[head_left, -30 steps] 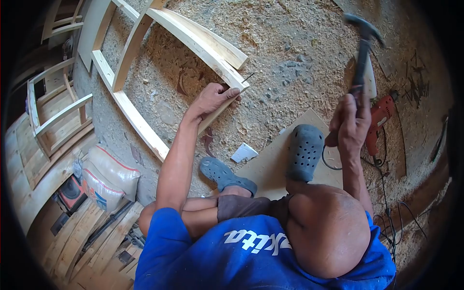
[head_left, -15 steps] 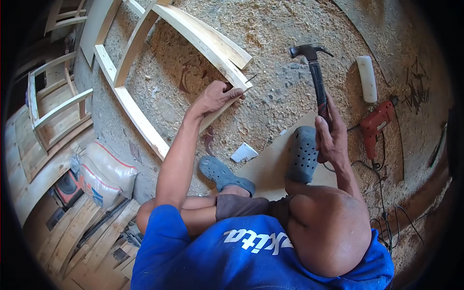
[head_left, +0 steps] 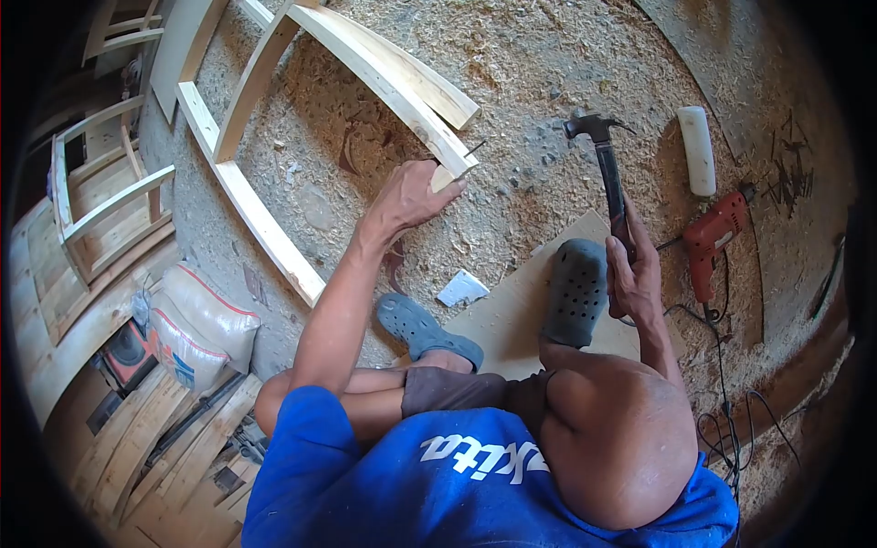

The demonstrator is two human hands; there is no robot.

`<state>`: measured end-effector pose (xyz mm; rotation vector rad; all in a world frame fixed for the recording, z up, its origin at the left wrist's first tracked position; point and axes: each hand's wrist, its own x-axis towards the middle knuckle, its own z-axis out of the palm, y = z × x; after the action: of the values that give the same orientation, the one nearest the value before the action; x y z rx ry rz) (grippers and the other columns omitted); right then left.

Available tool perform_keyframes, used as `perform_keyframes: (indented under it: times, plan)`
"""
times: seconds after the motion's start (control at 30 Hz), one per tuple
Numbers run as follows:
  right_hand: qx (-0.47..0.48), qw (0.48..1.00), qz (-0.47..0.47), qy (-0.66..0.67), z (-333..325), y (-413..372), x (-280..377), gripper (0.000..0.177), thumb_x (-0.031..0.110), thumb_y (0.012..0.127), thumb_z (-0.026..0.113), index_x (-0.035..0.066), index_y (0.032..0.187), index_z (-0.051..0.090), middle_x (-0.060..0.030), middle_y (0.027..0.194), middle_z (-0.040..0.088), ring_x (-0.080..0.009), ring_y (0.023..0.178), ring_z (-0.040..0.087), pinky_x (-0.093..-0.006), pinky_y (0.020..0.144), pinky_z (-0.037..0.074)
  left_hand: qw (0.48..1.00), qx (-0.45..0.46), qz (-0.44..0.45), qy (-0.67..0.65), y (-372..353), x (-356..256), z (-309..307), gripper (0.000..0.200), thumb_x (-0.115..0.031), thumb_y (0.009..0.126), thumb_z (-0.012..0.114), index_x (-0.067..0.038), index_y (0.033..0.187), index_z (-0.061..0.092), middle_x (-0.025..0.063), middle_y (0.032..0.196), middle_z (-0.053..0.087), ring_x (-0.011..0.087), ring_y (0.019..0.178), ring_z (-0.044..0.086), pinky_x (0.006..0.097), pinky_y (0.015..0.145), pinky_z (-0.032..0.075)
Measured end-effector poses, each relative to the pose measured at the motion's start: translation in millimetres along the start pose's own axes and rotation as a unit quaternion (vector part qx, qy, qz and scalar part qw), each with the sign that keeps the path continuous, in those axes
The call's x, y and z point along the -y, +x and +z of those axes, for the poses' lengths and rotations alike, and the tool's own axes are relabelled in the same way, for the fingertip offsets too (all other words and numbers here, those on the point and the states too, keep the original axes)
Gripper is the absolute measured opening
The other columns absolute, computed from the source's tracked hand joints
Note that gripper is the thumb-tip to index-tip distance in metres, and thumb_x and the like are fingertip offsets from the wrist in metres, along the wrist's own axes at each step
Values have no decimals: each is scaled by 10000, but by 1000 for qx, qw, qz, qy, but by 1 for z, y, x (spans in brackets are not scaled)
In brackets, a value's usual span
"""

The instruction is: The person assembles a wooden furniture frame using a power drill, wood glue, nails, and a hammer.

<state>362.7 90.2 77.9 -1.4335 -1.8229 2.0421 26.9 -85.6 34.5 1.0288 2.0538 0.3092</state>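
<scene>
Under the left hand [head_left: 406, 196], a wooden piece [head_left: 441, 178] is mostly hidden

Left hand [head_left: 408, 203] gripped the right corner of the wooden frame [head_left: 269, 232]; dark nail [head_left: 475, 148] stuck out there. Right hand [head_left: 637, 276] held hammer [head_left: 607, 166] by the handle, head pointing away from the person. Right shoe [head_left: 576, 290] rested on thin board [head_left: 498, 331]; white scrap [head_left: 463, 288] lay near the board's left edge. Red drill [head_left: 715, 240] and white cylinder [head_left: 697, 152] lay right of hammer.
</scene>
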Motion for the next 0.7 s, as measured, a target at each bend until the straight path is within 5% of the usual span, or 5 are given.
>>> perform_keyframes:
  times: [0.07, 0.4, 0.63, 0.67, 0.7]
  plan:
    - [-5, 1000, -6, -17, -1, 1, 0, 629, 76, 1034, 538, 170, 1622, 337, 47, 793, 503, -39, 550, 430, -213, 506, 400, 1000, -24, 2, -12, -3, -17, -5, 598, -523, 899, 720, 69, 819, 686, 313, 816, 678, 433, 780, 687, 504, 761, 536]
    - [17, 998, 11, 51, -9, 5, 25, 608, 94, 1040, 538, 98, 1612, 332, 40, 744, 507, -25, 511, 436, -200, 453, 372, 993, -91, 69, -8, 5, -10, 11, 535, -453, 918, 724, 74, 829, 707, 293, 769, 691, 434, 735, 715, 487, 715, 566]
    - [-153, 976, -120, 98, 32, 15, 34, 605, 127, 1055, 482, 69, 1619, 269, 17, 674, 519, -52, 427, 456, -230, 372, 375, 995, -89, 39, 19, 5, -9, 16, 502, -428, 914, 736, 67, 834, 716, 288, 766, 697, 389, 732, 733, 474, 703, 574]
    - [-64, 995, -39, 62, 35, 11, 28, 624, 124, 1040, 517, 69, 1616, 284, -18, 753, 574, -103, 545, 556, -253, 515, 486, 993, -99, 42, 36, 6, -10, 16, 504, -428, 915, 737, 67, 826, 715, 289, 763, 697, 383, 722, 732, 470, 697, 575]
    - [-3, 989, -138, -47, 43, 13, 17, 630, 114, 1028, 534, 69, 1612, 303, -27, 817, 594, -119, 646, 577, -271, 632, 505, 993, -101, 43, 37, 7, -12, 15, 504, -428, 915, 737, 67, 826, 715, 289, 763, 697, 383, 722, 732, 470, 697, 575]
